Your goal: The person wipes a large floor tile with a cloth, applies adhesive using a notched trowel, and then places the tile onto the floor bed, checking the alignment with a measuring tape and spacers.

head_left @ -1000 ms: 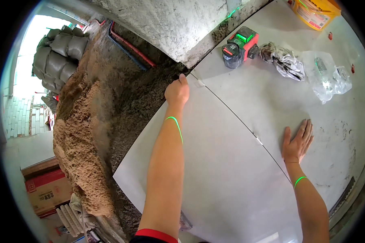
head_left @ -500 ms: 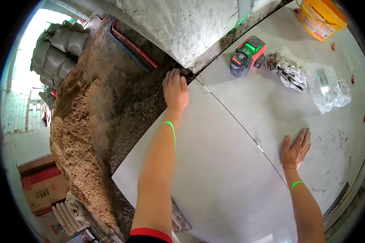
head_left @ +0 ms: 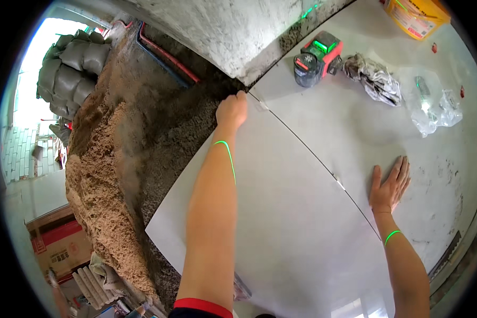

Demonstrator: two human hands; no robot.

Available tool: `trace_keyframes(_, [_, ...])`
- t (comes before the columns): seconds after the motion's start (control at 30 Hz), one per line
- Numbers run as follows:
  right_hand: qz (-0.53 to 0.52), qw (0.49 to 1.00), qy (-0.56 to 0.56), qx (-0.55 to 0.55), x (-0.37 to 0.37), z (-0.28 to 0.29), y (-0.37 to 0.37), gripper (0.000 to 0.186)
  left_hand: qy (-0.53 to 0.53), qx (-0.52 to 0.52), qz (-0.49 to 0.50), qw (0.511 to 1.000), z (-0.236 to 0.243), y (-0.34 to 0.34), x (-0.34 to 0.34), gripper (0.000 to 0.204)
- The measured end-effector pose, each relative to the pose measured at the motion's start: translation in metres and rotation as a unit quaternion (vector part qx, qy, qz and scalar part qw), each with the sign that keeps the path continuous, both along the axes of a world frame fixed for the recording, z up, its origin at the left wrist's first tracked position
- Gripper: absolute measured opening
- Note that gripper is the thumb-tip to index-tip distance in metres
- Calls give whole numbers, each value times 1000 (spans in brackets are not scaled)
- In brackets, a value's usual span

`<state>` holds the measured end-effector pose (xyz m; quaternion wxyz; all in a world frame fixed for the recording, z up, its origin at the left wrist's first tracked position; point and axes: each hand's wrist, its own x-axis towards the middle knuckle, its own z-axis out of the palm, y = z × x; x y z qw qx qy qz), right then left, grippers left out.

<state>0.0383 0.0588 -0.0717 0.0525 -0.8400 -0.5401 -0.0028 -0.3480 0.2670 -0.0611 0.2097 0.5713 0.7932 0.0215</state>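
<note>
Left hand (head_left: 232, 110), upper centre: fingers, extended over dark brown mortar (head_left: 193, 130) half a second earlier, now curl at the edge of the large pale grey tile (head_left: 297, 212), centre; whether this grip holds it cannot be told. Right hand (head_left: 390, 186), right of frame: still palm-down, open, empty, on the adjoining grey tile (head_left: 344, 132).

Cam was a head-worn fisheye, left of a pair, looking steeply down past the forearms (head_left: 209, 212) at the hands (head_left: 231, 111) and pale tiles (head_left: 291, 180), fairly near, but wide enough to catch grey sacks (head_left: 71, 71) far left and a yellow bucket (head_left: 416, 21) far right.
</note>
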Motion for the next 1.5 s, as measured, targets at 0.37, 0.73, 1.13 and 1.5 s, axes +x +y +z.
trace_keyframes(0.37, [14,1000,1,13,-2,-1,-5,75,92,280,-163,942,-8,-81,-44,38])
trace_keyframes(0.73, [7,1000,-7,11,2,1,4,77,112,156,-2,981,-14,-55,-20,57])
trace_keyframes(1.13, [19,1000,-11,12,3,2,-3,76,43,331,-119,935,-14,-47,-1,30])
trace_keyframes(1.5, [12,999,-19,32,8,-1,2,75,0,159,13,987,-12,-17,32,39])
